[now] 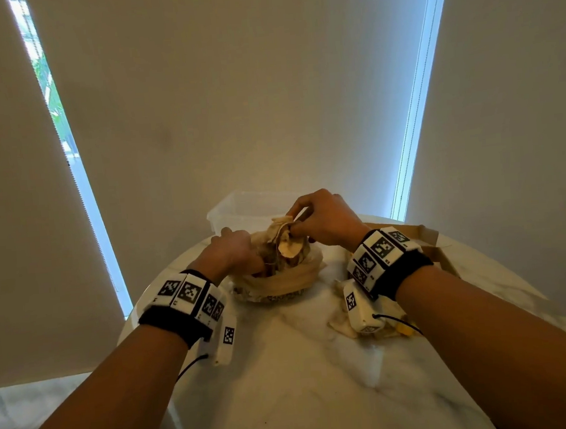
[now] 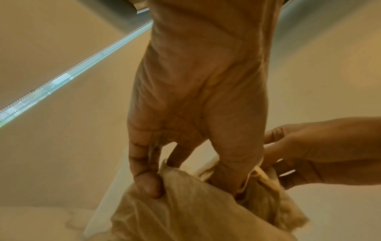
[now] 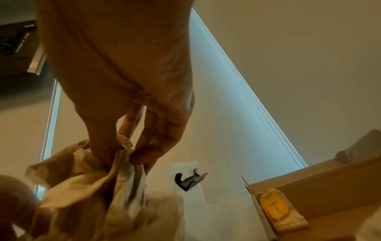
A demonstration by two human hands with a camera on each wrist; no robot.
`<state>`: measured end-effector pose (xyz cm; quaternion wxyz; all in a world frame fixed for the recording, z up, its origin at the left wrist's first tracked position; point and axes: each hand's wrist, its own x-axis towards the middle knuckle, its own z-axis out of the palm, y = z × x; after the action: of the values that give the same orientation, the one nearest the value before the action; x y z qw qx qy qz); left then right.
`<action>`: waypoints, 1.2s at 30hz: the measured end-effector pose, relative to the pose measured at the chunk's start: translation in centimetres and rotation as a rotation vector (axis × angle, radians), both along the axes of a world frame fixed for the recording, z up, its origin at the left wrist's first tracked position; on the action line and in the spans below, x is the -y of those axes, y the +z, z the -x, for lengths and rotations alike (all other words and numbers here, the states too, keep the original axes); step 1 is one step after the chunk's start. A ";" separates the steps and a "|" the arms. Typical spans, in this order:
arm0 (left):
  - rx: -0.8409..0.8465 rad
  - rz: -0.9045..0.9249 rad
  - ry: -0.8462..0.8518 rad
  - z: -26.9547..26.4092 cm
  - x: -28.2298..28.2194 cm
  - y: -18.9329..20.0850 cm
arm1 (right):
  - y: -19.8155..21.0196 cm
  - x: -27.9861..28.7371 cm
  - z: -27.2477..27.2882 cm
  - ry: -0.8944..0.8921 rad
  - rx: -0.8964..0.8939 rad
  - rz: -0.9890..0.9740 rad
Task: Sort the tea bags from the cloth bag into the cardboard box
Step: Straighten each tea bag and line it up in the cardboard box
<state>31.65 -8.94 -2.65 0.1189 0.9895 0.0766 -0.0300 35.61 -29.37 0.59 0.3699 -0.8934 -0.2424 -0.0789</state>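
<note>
A cream cloth bag [image 1: 280, 279] stands open at the far middle of the round marble table [image 1: 287, 366], with tea bags bunched in its mouth. My left hand [image 1: 233, 248] grips the bag's left rim [image 2: 181, 192], thumb outside and fingers inside. My right hand [image 1: 323, 221] pinches a bunch of pale tea bags [image 1: 285, 238] above the bag's mouth, also shown as tea bags [image 3: 125, 164] in the right wrist view. The cardboard box [image 1: 436, 249] lies to the right, partly behind my right wrist. One tea bag with a yellow tag [image 3: 278, 208] leans on the box's wall [image 3: 329, 179].
A clear plastic tub [image 1: 240, 207] stands just behind the cloth bag. Loose tea bags [image 1: 347, 321] lie on the table under my right wrist. Pale blinds hang behind the table, with bright gaps left and right. A black hook [image 3: 188, 180] is fixed on a white strip.
</note>
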 end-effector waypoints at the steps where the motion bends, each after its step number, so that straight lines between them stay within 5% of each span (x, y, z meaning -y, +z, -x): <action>1: 0.009 -0.006 0.023 -0.2 -0.2 -0.1 | 0.4 0.2 0.2 -0.009 0.002 -0.033; 5: 0.020 -0.003 0.108 -0.4 -1.2 -0.5 | 2.6 1.5 1.0 -0.041 0.010 -0.139; 10: -0.040 0.066 0.060 0.8 -1.8 0.6 | 4.1 5.3 2.2 -0.088 -0.025 0.067; 18: 0.218 -0.045 -0.104 4.3 3.3 3.4 | -3.2 7.8 4.3 -0.098 -0.216 0.454; 22: 0.118 0.243 -0.363 4.7 8.2 2.8 | -2.9 9.0 3.9 -0.133 -0.214 0.300; 28: -0.139 0.273 -0.411 3.7 12.6 0.6 | -4.0 11.7 3.6 -0.075 -0.232 0.057; 36: 0.014 0.465 -0.361 2.8 11.0 -1.6 | -4.8 14.4 4.1 0.118 -0.267 -0.034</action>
<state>28.83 -19.97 -4.22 0.3359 0.9334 -0.1104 -0.0607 31.52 -43.77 -4.21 0.4179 -0.8738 -0.2416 0.0586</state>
